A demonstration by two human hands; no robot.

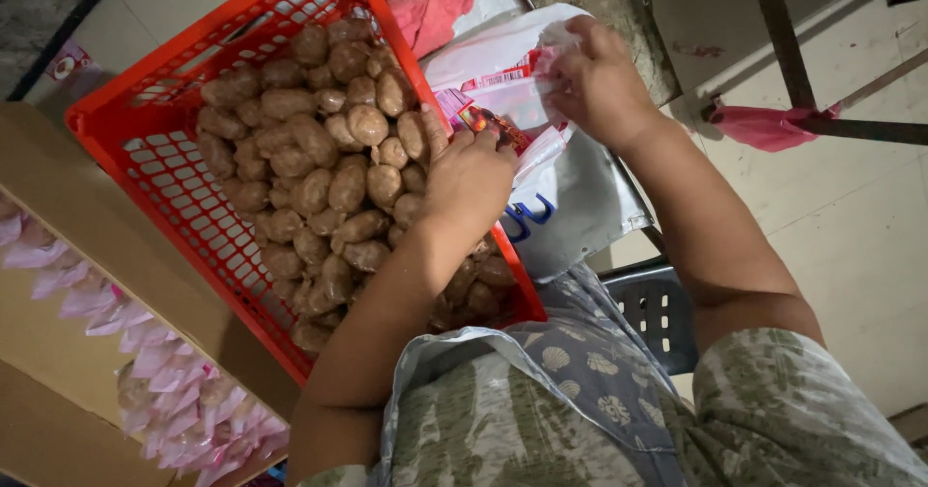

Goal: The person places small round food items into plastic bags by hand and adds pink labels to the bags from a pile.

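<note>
Pale tiled floor [851, 216] beyond; cardboard box [87, 255] left of both hands. Small printed packet [498, 125] lay between the two hands, long axis running from left hand up toward right. Left hand [471, 173] clamped on the packet's near end; right hand [599, 81] pinched shut on its far end, over a white plastic bag [570, 207]. Left hand nearer to the red crate [145, 139], just beside the heap of brown round snacks [309, 158], too many to count. One packet, one crate, one white bag. Pink-sealed bags [174, 400] stacked in the box, uncounted.
</note>
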